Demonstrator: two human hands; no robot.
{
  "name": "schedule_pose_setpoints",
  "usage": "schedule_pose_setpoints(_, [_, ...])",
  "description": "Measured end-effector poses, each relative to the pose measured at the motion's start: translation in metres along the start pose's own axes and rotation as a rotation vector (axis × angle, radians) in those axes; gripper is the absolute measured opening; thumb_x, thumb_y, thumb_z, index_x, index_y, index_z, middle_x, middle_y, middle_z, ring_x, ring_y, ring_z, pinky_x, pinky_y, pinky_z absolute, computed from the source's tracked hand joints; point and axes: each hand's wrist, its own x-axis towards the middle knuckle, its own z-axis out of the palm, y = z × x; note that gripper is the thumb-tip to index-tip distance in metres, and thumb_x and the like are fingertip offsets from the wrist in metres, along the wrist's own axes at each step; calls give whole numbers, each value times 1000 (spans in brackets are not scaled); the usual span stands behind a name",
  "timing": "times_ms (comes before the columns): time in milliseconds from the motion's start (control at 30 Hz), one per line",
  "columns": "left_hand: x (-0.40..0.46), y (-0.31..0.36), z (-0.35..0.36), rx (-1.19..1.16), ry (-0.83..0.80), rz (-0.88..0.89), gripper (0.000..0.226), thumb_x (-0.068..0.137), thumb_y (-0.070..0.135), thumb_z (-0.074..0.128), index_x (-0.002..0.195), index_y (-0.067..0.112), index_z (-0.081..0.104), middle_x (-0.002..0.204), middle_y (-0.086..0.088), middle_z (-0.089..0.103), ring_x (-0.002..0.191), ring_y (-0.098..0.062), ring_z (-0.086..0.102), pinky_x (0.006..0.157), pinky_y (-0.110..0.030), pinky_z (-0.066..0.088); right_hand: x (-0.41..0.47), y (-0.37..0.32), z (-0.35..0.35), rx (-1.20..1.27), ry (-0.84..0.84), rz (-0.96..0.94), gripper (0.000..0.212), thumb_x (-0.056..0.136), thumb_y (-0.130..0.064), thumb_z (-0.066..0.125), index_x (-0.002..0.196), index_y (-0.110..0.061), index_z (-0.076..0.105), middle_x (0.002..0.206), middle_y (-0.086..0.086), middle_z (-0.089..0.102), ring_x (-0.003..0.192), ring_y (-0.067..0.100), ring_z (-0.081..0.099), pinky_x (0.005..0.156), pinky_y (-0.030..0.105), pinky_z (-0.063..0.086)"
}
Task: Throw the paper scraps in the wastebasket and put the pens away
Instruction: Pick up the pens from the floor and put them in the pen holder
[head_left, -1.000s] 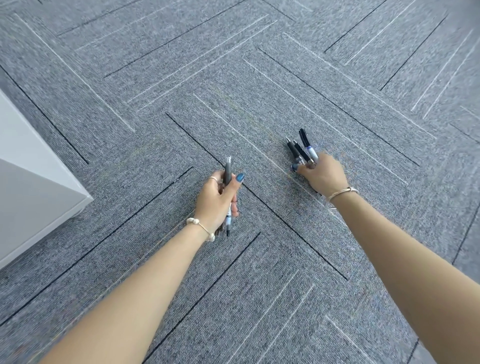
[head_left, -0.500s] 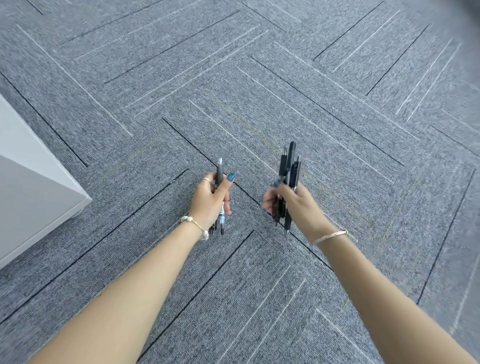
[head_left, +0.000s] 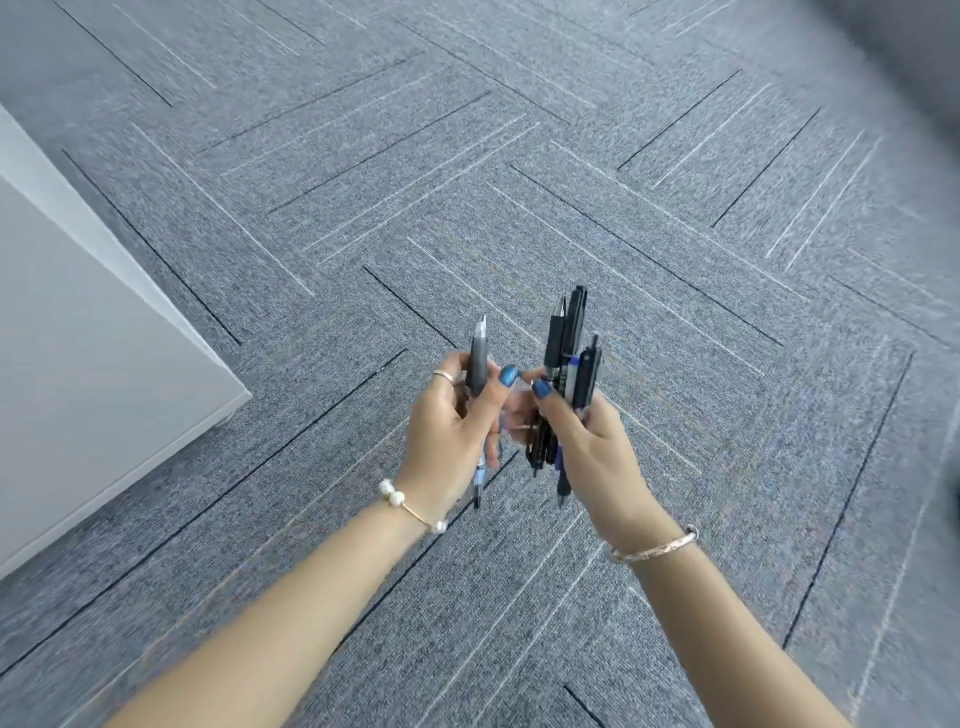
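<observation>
My left hand (head_left: 452, 431) is closed around a single grey pen (head_left: 477, 358), held upright with its tip pointing up. My right hand (head_left: 597, 447) grips a bundle of several dark pens (head_left: 569, 348), black and blue, also upright. The two hands are close together above the carpet, fingertips almost touching. No paper scraps or wastebasket appear in the head view.
Grey carpet tiles (head_left: 675, 208) with dark and light stripes cover the floor all around. A pale grey box-like furniture corner (head_left: 93, 364) stands at the left edge. A dark blurred shape (head_left: 914, 41) sits at the top right corner.
My right hand lifted the pen bundle off the carpet and moved left toward my left hand. The hands now nearly meet. The view tilted slightly.
</observation>
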Motion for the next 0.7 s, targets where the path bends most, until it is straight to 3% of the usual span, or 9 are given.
schedule_pose_setpoints(100, [-5,41,1,22,-1,67,21,79,42,52,85,22,48,51,8,54,41,-15,48,42,-34,46,-15,-39,3,-39,25,-54,25,94,-17,46,108,-1,58,87,-1,72,85,8,68,73,21,53])
schedule_pose_setpoints(200, [-3,95,5,64,20,127,19,81,42,50,84,23,48,50,8,55,40,-14,49,42,-38,47,-28,-91,5,-44,6,-117,24,95,-13,44,105,3,58,64,-11,64,54,-7,61,49,6,43])
schedule_pose_setpoints(267, [-4,139,7,99,42,163,21,83,40,49,85,20,49,51,7,55,40,-13,50,42,-39,48,-38,-131,5,-35,-19,-160,20,95,-11,43,102,2,57,59,-12,58,41,-9,52,40,5,37])
schedule_pose_setpoints(367, [-17,212,12,109,106,190,17,87,34,48,84,17,50,53,5,51,40,-13,50,44,-39,49,-58,-201,2,-27,-87,-198,16,96,-11,41,96,-2,55,43,-17,55,39,-9,50,39,4,36])
schedule_pose_setpoints(467, [-37,297,21,59,168,160,27,88,31,48,93,5,51,51,7,50,41,-14,49,49,-45,51,-91,-289,0,-35,-143,-210,18,97,-11,39,97,-3,55,47,-16,58,36,-7,48,38,5,34])
schedule_pose_setpoints(533, [-49,360,28,37,215,150,30,89,29,49,98,0,51,50,7,50,42,-14,48,50,-43,50,-114,-350,1,-71,-180,-242,19,98,-10,37,88,-8,53,43,-11,53,33,-3,44,37,6,31])
schedule_pose_setpoints(600, [-59,427,33,14,267,159,26,89,27,50,95,2,51,53,6,50,42,-13,48,46,-35,47,-135,-411,3,-114,-221,-278,19,98,-13,37,89,-8,53,52,0,53,40,3,45,44,12,33])
schedule_pose_setpoints(700, [-71,534,35,-18,328,191,18,89,25,51,89,8,50,53,4,49,43,-12,47,43,-29,45,-167,-506,7,-132,-265,-310,23,98,-21,40,83,-15,56,63,10,55,56,22,45,52,32,33])
